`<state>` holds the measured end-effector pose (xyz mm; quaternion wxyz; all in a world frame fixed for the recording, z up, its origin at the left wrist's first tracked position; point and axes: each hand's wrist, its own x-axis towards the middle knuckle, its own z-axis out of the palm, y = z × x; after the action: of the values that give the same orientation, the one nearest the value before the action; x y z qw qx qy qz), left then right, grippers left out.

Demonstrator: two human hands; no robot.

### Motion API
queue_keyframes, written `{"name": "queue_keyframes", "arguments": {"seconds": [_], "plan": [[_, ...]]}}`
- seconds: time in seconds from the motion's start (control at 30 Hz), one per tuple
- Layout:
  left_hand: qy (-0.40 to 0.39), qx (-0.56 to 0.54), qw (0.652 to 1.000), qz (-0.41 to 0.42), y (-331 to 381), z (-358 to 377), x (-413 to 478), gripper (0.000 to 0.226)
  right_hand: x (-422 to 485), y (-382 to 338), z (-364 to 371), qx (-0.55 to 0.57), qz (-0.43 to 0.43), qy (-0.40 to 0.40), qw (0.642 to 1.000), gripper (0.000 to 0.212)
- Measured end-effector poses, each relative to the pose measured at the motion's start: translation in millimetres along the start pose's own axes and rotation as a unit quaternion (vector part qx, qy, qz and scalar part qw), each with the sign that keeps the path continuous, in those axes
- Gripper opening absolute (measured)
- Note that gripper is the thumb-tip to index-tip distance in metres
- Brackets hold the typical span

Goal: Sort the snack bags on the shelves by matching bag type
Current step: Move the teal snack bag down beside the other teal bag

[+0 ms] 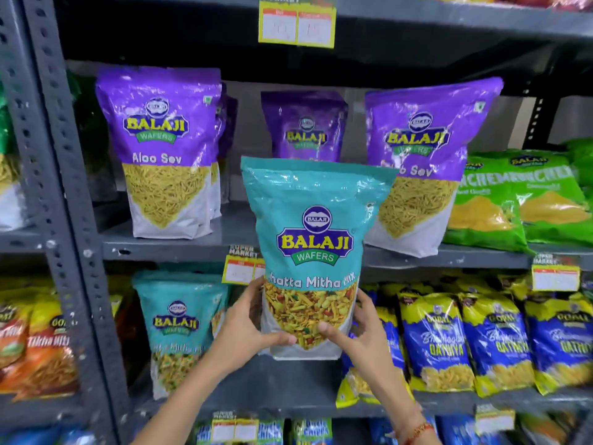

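Our left hand (244, 319) and right hand (362, 332) clamp the teal bag (313, 239) low, before the lower shelf (288, 385); we set it upright beside its match (179, 329) near the left end.

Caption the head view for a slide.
Both hands, left hand and right hand, hold a teal Khatta Mitha Mix bag before purple Aloo Sev bags.
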<state>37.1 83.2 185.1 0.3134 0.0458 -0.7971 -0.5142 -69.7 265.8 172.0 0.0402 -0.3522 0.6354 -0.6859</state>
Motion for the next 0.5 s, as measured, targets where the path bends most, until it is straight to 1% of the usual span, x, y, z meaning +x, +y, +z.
{"name": "queue_keyframes", "arguments": {"seconds": [0.23, 0.33, 0.43, 0.5], "plan": [[-0.010, 0.006, 0.996, -0.084, -73, 21, -39, 0.097, -26, 70, 3, -0.067, 0.086, -0.040, 0.993, 0.067], [-0.027, 0.020, 0.992, -0.119, -101, 25, -51, 0.097, -30, 97, 8, -0.090, 0.115, -0.054, 0.988, 0.073], [-0.040, 0.039, 0.988, -0.145, -125, 25, -54, 0.104, -31, 118, 15, -0.092, 0.145, -0.070, 0.983, 0.084], [-0.044, 0.057, 0.984, -0.162, -137, 25, -52, 0.102, -29, 131, 20, -0.103, 0.158, -0.074, 0.979, 0.090]]}}
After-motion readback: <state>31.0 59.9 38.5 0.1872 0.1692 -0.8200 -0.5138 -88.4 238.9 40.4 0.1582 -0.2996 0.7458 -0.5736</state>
